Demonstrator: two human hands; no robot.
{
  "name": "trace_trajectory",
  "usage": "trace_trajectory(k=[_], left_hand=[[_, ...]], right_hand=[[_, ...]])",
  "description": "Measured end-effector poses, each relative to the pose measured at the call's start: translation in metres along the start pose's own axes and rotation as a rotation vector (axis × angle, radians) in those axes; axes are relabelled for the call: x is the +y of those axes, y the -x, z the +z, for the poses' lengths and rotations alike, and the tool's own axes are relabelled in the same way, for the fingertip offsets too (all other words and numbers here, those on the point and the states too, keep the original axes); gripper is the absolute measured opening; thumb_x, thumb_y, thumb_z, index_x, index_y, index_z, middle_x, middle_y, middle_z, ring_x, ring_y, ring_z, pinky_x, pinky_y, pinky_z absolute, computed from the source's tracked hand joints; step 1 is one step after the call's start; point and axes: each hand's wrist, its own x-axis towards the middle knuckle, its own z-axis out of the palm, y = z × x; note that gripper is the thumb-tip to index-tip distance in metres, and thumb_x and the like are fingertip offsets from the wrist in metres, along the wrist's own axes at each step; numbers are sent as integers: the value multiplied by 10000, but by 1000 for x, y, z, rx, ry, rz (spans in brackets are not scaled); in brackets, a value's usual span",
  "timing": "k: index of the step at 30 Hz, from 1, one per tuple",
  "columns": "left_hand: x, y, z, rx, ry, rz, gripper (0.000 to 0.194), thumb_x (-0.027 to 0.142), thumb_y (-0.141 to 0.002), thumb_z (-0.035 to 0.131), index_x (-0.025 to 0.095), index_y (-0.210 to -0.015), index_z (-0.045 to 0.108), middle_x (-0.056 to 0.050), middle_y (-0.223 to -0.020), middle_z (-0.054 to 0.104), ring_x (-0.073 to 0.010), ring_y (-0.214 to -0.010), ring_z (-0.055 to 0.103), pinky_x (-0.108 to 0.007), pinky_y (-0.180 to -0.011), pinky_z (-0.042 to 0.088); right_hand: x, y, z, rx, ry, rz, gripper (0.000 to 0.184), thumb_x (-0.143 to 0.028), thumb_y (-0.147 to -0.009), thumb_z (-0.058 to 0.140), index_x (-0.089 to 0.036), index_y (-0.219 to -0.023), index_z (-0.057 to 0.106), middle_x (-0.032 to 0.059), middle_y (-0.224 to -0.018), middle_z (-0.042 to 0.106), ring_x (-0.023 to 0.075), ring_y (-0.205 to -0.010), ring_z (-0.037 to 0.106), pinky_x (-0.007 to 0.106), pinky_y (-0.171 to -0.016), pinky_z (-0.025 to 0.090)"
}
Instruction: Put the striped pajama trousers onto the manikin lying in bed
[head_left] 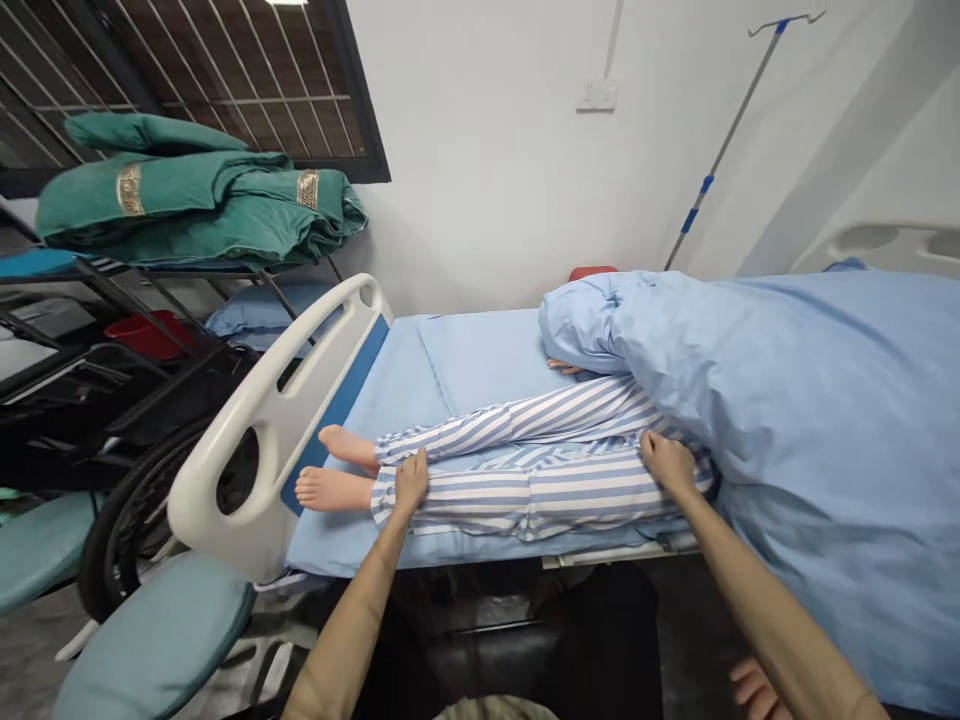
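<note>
A pair of legs like a manikin's, in blue-and-white striped trousers point(480, 492), lies along the bed, with the bare feet point(334, 489) pointing left. My left hand point(411, 482) is closed on the trouser cloth at the near leg's ankle. Around the near thigh, my right hand point(667, 462) is closed on the same trousers, beside the edge of a light blue quilt point(810, 390). The quilt hides the upper body. Fingers of a hand point(564, 367) stick out from under its left end.
A white footboard point(225, 450) closes the bed's left end. Left of it are a wheelchair wheel point(112, 540), teal stool seats point(157, 640) and folded green bedding point(202, 200). An IV pole point(724, 150) stands behind. Another hand point(756, 688) shows low at the right.
</note>
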Motion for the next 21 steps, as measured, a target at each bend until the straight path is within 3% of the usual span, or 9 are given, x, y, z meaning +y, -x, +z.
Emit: trace_trajectory(k=[3, 6, 9, 11, 13, 15, 19, 21], left_hand=[[-20, 1, -1, -28, 11, -48, 483, 286, -984, 411, 233, -505, 381, -57, -567, 544, -189, -636, 533, -313, -709, 395], [-19, 4, 5, -32, 54, -35, 452, 295, -979, 431, 231, -531, 432, -75, -607, 581, -209, -688, 564, -325, -736, 406], [-21, 2, 4, -46, 152, -53, 477, 297, -992, 359, 239, -523, 419, -54, -573, 543, -189, -647, 531, -313, -715, 405], [-27, 0, -1, -67, 269, -76, 497, 305, -996, 318, 246, -510, 402, -32, -544, 503, -171, -605, 498, -302, -693, 405], [-32, -3, -8, -85, 393, -102, 509, 326, -995, 300, 251, -499, 384, -14, -519, 464, -159, -574, 470, -293, -669, 410], [-33, -6, -20, -106, 480, -107, 510, 355, -986, 321, 253, -489, 374, -1, -499, 430, -151, -550, 443, -283, -641, 409], [-22, -12, -45, -119, 590, -90, 501, 388, -965, 386, 246, -484, 372, 9, -486, 403, -136, -519, 401, -273, -593, 394], [-12, -12, -47, -85, 626, -95, 499, 390, -971, 368, 245, -494, 362, 8, -488, 400, -134, -517, 399, -269, -584, 393]], right_hand=[[-65, 17, -13, 34, -17, -104, 379, -252, -1063, 469, -175, -979, 830, 219, -904, 783, 216, -794, 717, 303, -683, 348], [-181, 58, -15, 27, -204, -366, 357, -260, -1066, 480, -187, -959, 812, 141, -896, 802, 183, -806, 711, 270, -683, 330], [-296, 112, 6, -45, -361, -558, 386, -319, -1079, 453, -205, -931, 790, 75, -860, 807, 168, -776, 702, 245, -647, 296], [-345, 142, 29, -87, -369, -595, 414, -357, -1083, 435, -219, -899, 780, 66, -877, 813, 180, -770, 701, 250, -627, 268], [-367, 160, 52, -131, -322, -585, 395, -362, -1073, 447, -228, -899, 775, 66, -862, 818, 189, -717, 690, 264, -599, 225], [-371, 165, 68, -125, -308, -562, 378, -345, -1065, 460, -235, -878, 769, 63, -840, 818, 189, -680, 676, 274, -591, 198], [-364, 157, 74, -119, -376, -509, 405, -303, -1072, 445, -225, -816, 750, 78, -861, 818, 199, -705, 678, 284, -594, 208], [-364, 153, 73, -143, -406, -482, 430, -308, -1079, 421, -227, -797, 735, 82, -886, 816, 207, -732, 682, 286, -597, 218]])
